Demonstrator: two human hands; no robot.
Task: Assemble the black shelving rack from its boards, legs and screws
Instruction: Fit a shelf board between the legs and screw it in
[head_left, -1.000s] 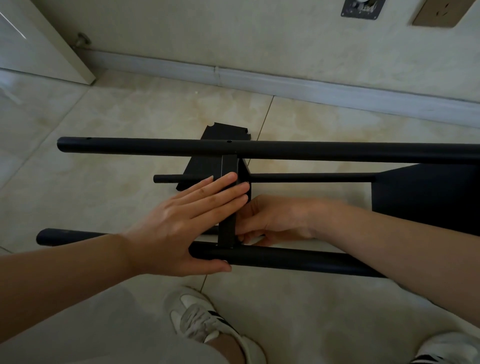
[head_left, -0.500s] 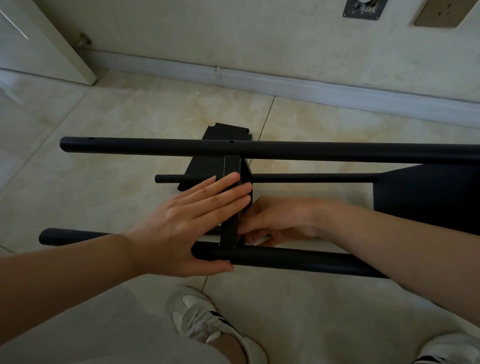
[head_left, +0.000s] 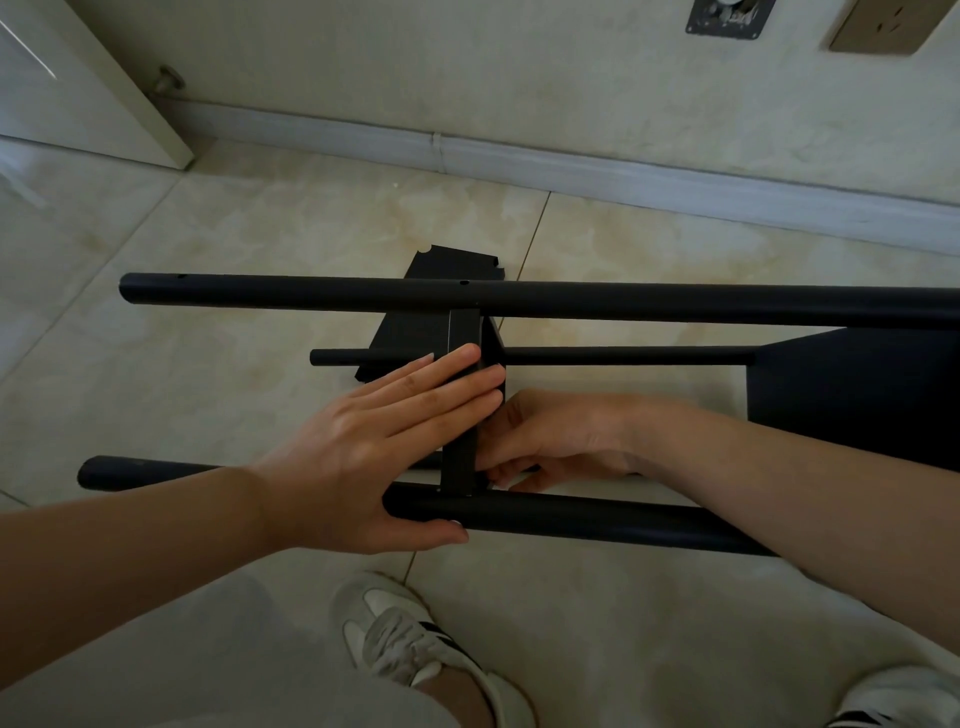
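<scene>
On the floor tiles (head_left: 260, 291) by the wall lies the half-built black rack (head_left: 571, 301), tipped on its side so its long legs run left to right. A board (head_left: 460, 415) stands on its edge between the far leg (head_left: 311, 292) and the near leg (head_left: 597, 525). The left hand (head_left: 374, 441) lies flat on that board with straight fingers, and its thumb hooks under the near leg. I think it presses there so the board cannot slip out of place. The right hand (head_left: 550, 441) reaches behind the board with curled fingers, maybe turning a screw, but the board hides the fingertips, so I cannot tell what its grip has. Another board (head_left: 857, 395) fills the right end and is cut off by the picture edge. A thin rod (head_left: 623, 356) runs lower down. A loose board (head_left: 452, 262) rests on the floor behind. Two white shoes (head_left: 400, 634) show at the bottom.
</scene>
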